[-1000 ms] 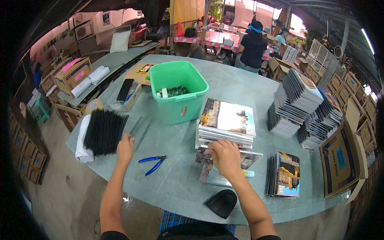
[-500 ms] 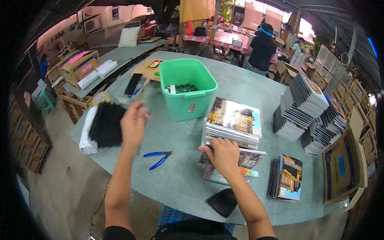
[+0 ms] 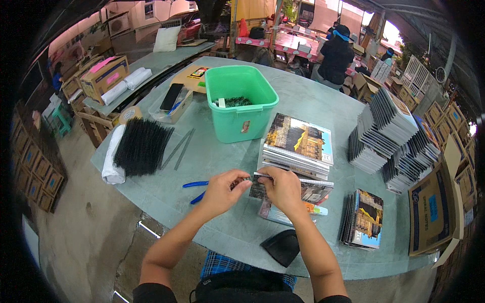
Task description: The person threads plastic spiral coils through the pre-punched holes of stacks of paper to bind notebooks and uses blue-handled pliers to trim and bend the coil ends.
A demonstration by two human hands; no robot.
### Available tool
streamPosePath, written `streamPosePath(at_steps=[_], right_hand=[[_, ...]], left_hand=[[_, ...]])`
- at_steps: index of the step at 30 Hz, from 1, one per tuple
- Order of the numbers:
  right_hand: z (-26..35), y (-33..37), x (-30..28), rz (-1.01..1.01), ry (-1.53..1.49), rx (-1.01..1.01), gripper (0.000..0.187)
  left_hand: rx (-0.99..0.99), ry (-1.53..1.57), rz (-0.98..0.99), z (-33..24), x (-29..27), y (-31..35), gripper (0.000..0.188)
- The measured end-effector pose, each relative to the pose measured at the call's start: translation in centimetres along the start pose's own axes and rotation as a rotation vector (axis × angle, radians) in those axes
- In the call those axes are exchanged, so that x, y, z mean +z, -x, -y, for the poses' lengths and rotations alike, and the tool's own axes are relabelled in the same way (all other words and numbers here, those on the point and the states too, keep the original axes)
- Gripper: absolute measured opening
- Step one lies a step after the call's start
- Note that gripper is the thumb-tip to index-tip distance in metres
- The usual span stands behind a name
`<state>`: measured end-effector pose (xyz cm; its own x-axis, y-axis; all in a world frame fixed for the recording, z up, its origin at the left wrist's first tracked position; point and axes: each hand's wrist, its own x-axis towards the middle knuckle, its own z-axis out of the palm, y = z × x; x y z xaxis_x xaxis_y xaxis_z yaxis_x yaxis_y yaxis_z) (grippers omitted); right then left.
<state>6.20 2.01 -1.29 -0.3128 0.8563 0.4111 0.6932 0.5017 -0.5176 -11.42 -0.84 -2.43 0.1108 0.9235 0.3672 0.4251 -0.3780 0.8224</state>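
Note:
My right hand (image 3: 284, 189) is closed on a standing notebook (image 3: 318, 191), thumb and fingers at its upper left edge. Close beside it, my left hand (image 3: 222, 193) pinches a thin black binding coil (image 3: 235, 184), mostly hidden by the fingers, at that same edge. Blue-handled cutters (image 3: 196, 185) lie partly behind the left hand. Farther back left is a thick pile of black binding coils (image 3: 141, 146), with two loose coils (image 3: 184, 149) next to it. Behind the held notebook rises a stack of notebooks with a building on the cover (image 3: 298, 139).
A green bin (image 3: 242, 121) with black scraps stands at mid-table. Coil-bound notebooks (image 3: 365, 219) lie at right, before tall stacks (image 3: 381, 134) and an open carton (image 3: 432, 212). A black wedge-shaped object (image 3: 283, 247) sits near the front edge. Another person (image 3: 336, 58) is far back.
My left hand has come from beside the coil pile, right and nearer, to the notebook's edge. Two loose coils now show beside the pile. My right hand stays at the notebook.

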Motion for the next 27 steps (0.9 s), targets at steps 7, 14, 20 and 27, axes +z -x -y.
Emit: streamPosePath(at_steps=[7, 14, 20, 27], right_hand=[[0.5, 0.0, 0.0, -0.008, 0.003, 0.037, 0.016], [-0.2, 0.4, 0.5, -0.069, 0.042, -0.102, 0.01], [0.1, -0.2, 1.3, -0.011, 0.225, -0.099, 0.014], [-0.1, -0.5, 1.3, 0.014, 0.113, -0.067, 0.022]], left_hand=[[-0.112, -0.035, 0.033, 0.5, 0.7, -0.3, 0.017], [-0.103, -0.109, 0.105, 1.3, -0.4, -1.6, 0.024], [0.071, -0.215, 0.172, 0.5, -2.2, -2.3, 0.028], [0.106, -0.217, 0.143, 0.4, -3.0, -2.8, 0.023]])
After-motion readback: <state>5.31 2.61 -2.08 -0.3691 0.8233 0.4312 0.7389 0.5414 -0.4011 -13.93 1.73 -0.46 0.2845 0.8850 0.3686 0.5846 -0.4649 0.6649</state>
